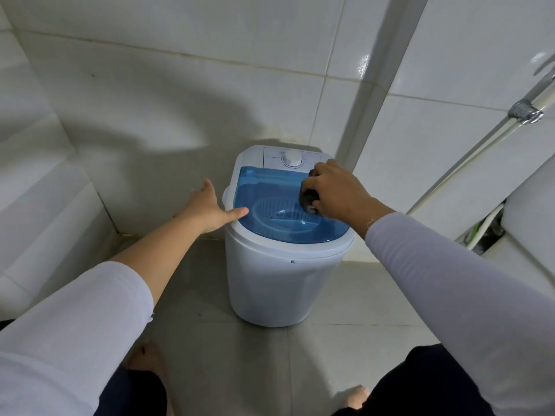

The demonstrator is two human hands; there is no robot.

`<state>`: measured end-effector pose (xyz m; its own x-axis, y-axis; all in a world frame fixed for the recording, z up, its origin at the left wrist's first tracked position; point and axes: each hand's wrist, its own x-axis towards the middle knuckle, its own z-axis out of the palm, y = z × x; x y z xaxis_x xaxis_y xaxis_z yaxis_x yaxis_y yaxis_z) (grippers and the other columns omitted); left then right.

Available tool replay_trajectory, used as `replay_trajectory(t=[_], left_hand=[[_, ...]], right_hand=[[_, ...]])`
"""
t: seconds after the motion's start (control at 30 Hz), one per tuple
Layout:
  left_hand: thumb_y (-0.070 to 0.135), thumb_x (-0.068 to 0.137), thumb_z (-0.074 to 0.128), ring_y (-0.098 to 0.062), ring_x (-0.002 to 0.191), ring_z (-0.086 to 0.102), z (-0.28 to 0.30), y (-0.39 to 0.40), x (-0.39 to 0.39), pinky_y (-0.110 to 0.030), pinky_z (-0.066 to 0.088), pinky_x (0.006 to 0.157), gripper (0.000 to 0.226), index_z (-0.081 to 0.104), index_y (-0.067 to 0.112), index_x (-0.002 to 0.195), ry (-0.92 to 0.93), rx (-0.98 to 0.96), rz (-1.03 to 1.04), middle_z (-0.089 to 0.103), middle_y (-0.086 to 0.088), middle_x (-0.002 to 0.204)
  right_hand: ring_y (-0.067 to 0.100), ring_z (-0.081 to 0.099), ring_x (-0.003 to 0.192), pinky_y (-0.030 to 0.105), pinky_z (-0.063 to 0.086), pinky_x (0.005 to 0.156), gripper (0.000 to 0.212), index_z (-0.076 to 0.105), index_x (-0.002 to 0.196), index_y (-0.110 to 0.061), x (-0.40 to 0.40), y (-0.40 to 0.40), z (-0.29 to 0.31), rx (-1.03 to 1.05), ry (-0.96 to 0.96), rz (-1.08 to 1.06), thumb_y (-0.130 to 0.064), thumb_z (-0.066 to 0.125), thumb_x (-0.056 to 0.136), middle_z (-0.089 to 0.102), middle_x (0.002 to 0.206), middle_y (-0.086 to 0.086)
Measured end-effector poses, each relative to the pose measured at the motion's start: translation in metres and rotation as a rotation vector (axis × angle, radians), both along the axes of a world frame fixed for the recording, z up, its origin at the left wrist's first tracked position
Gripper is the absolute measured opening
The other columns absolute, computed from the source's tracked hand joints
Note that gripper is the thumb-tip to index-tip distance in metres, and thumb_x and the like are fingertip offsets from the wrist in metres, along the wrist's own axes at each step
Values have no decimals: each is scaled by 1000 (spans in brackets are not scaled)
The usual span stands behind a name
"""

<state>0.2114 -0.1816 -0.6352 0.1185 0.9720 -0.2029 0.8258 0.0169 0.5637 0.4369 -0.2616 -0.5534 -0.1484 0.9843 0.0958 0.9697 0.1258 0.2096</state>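
Note:
A small white washing machine (270, 283) stands on the tiled floor in a corner. Its clear blue lid (270, 190) is closed and a white basket shows through it. A white dial (293, 159) sits on the panel at the back. My left hand (210, 208) is spread flat, thumb resting on the lid's left edge. My right hand (333, 190) grips a dark object (309, 201) and holds it against the right side of the lid.
White tiled walls (150, 100) close in on the left and behind the machine. A metal pipe with a hose (510, 121) runs down the right wall, beside a white fixture (531, 223). My bare feet (150, 361) stand on the grey floor in front.

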Motion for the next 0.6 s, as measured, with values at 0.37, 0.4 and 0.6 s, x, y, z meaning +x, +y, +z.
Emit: replay_trajectory(t=[0.37,0.4,0.6], left_hand=[[62,64,74,-27,148,-1,-5,-2,1,-56,15,117,129,-11,17,151,-79,-24,-59,0,-11,161],[61,64,74,-27,148,-2,-5,-2,1,-57,15,117,129,-11,17,151,-77,-22,-64,0,-10,161],[63,63,73,-28,148,2,-9,0,2,-59,18,115,129,-10,17,151,-58,3,-70,3,-10,161]], right_hand=[[35,57,83,34,40,62,22,70,86,-8,-30,12,-38,119,34,166,-11,78,65,62,91,16],[33,56,84,33,41,63,21,71,86,-8,-30,12,-38,99,46,176,-13,77,67,61,91,15],[23,47,106,33,45,89,27,72,99,-16,-31,13,-19,-139,153,128,-34,60,83,53,110,7]])
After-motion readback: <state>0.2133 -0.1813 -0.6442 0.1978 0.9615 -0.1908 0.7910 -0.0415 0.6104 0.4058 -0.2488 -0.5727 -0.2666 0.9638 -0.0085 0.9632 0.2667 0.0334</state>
